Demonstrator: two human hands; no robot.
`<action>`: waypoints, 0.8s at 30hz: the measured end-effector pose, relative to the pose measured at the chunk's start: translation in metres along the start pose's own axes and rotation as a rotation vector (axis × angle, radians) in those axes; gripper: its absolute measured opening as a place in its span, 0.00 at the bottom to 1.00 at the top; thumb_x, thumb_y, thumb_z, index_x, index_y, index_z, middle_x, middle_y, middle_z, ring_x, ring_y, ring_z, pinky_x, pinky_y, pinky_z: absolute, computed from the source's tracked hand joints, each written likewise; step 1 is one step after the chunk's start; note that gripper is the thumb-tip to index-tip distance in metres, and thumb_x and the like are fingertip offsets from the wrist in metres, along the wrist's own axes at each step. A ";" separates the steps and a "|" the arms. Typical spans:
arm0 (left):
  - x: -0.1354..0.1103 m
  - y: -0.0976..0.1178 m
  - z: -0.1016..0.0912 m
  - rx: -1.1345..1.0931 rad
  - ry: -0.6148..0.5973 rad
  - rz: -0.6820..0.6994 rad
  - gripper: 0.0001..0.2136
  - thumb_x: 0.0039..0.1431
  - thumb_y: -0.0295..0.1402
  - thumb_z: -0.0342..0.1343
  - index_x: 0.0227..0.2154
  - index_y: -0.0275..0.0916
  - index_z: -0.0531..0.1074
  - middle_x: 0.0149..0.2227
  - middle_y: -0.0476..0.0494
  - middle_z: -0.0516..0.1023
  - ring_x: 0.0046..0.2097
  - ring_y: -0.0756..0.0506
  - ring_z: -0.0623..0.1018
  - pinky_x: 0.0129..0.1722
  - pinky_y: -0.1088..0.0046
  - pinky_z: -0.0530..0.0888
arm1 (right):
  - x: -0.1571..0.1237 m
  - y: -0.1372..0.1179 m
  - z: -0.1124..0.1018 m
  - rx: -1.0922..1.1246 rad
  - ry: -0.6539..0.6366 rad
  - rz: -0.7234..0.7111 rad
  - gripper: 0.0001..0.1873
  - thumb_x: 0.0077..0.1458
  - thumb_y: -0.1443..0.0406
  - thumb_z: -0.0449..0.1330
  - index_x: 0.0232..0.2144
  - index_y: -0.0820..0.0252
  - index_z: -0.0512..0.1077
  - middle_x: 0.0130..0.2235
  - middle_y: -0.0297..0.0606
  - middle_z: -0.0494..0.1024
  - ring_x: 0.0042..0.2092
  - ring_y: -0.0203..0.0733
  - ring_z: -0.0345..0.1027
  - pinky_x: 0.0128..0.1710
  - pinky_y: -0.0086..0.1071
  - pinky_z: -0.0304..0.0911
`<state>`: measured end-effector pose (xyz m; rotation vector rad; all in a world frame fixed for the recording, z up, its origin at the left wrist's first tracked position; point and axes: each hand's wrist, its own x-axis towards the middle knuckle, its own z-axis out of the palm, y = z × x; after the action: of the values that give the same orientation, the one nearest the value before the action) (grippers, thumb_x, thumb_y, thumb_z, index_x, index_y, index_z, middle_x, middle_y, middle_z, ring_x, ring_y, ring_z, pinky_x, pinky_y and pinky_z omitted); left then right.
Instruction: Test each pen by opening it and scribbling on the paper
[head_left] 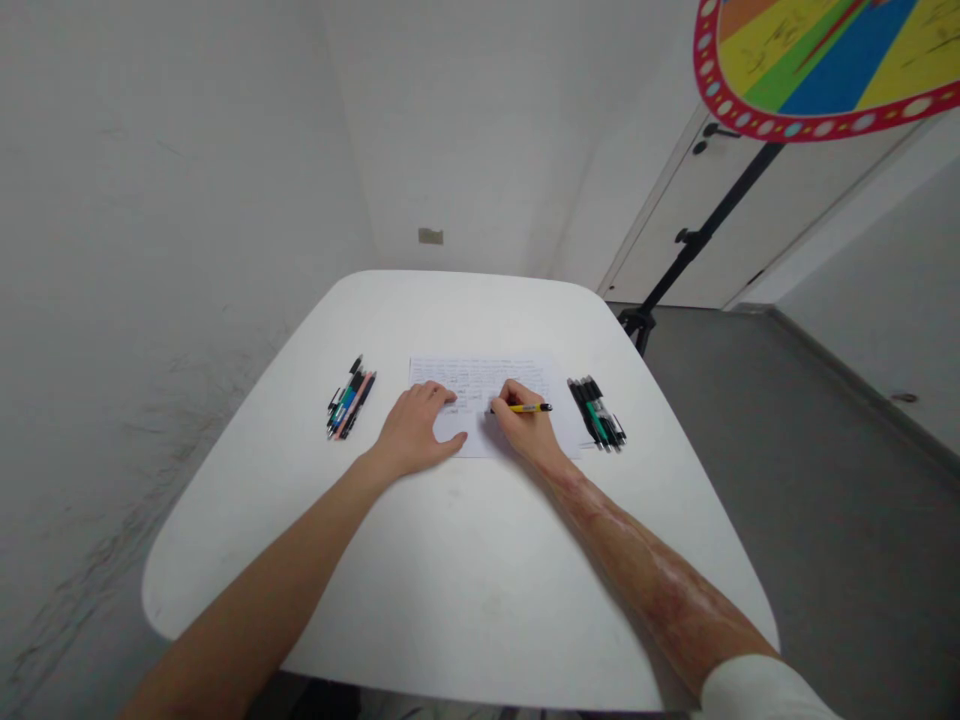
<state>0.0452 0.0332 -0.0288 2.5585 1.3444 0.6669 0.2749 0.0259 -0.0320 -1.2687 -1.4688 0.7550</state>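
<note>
Your right hand (pixel 521 425) is closed in a narrow writing grip around a yellow-barrelled pen (pixel 529 408), its tip at a handwritten sheet of paper (pixel 480 378); your left hand (pixel 415 430) holds nothing, lying open with its fingers spread on the sheet's near left part; the sheet lies near the middle of a round-cornered white table (pixel 450 570), its lines of writing running on between your hands; a bundle of coloured pens (pixel 350 398) lies left of the sheet, apart from your left hand; a second bundle of black and green pens (pixel 596 413) lies just beside the sheet's right edge; beyond the table, a black tripod stand (pixel 694 240) holds up a colourful wheel (pixel 817 60) in front of a white door (pixel 750 220).
</note>
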 end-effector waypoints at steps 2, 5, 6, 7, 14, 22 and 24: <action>0.000 0.000 0.000 0.003 0.002 0.001 0.23 0.62 0.44 0.68 0.55 0.45 0.71 0.56 0.39 0.77 0.56 0.33 0.76 0.59 0.48 0.75 | 0.000 0.000 0.000 -0.005 -0.001 -0.001 0.11 0.55 0.63 0.58 0.23 0.52 0.60 0.23 0.28 0.62 0.30 0.40 0.55 0.31 0.36 0.49; 0.000 0.000 0.000 0.001 0.007 0.007 0.23 0.61 0.44 0.68 0.55 0.45 0.71 0.56 0.39 0.77 0.56 0.33 0.76 0.59 0.48 0.75 | 0.001 0.001 0.000 -0.014 -0.013 -0.002 0.11 0.54 0.63 0.58 0.23 0.52 0.59 0.23 0.28 0.62 0.29 0.39 0.55 0.31 0.36 0.48; 0.000 0.000 0.000 0.001 0.009 0.010 0.23 0.61 0.44 0.68 0.55 0.45 0.71 0.56 0.39 0.77 0.56 0.33 0.76 0.59 0.48 0.75 | 0.001 0.001 0.000 -0.016 -0.013 -0.001 0.11 0.54 0.63 0.58 0.23 0.52 0.59 0.23 0.28 0.62 0.29 0.39 0.55 0.31 0.36 0.48; 0.000 0.000 0.000 0.002 0.011 0.012 0.23 0.61 0.44 0.68 0.55 0.44 0.71 0.56 0.39 0.77 0.56 0.33 0.76 0.59 0.48 0.75 | 0.001 0.001 0.000 -0.017 -0.012 0.002 0.11 0.54 0.63 0.58 0.23 0.52 0.59 0.23 0.28 0.62 0.29 0.39 0.55 0.31 0.36 0.48; 0.000 0.001 -0.001 0.005 0.004 0.010 0.23 0.62 0.44 0.68 0.56 0.44 0.71 0.55 0.38 0.77 0.56 0.32 0.76 0.59 0.47 0.75 | 0.000 -0.001 -0.001 -0.006 0.006 0.009 0.11 0.54 0.63 0.58 0.23 0.52 0.60 0.23 0.28 0.62 0.29 0.39 0.55 0.31 0.37 0.48; 0.000 0.002 -0.003 0.010 -0.004 0.007 0.23 0.62 0.44 0.68 0.55 0.44 0.71 0.56 0.38 0.77 0.56 0.33 0.76 0.59 0.47 0.75 | 0.001 0.001 -0.001 -0.024 0.015 0.014 0.12 0.54 0.63 0.58 0.22 0.52 0.59 0.23 0.28 0.61 0.29 0.39 0.55 0.30 0.37 0.48; 0.000 0.002 -0.002 0.012 -0.001 0.008 0.23 0.62 0.44 0.68 0.55 0.44 0.71 0.56 0.38 0.77 0.56 0.33 0.76 0.59 0.48 0.75 | 0.001 0.002 -0.001 -0.032 0.006 0.011 0.12 0.54 0.63 0.58 0.22 0.52 0.60 0.23 0.28 0.62 0.28 0.39 0.55 0.30 0.37 0.48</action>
<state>0.0458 0.0321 -0.0258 2.5747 1.3427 0.6612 0.2764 0.0269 -0.0329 -1.3035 -1.4748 0.7369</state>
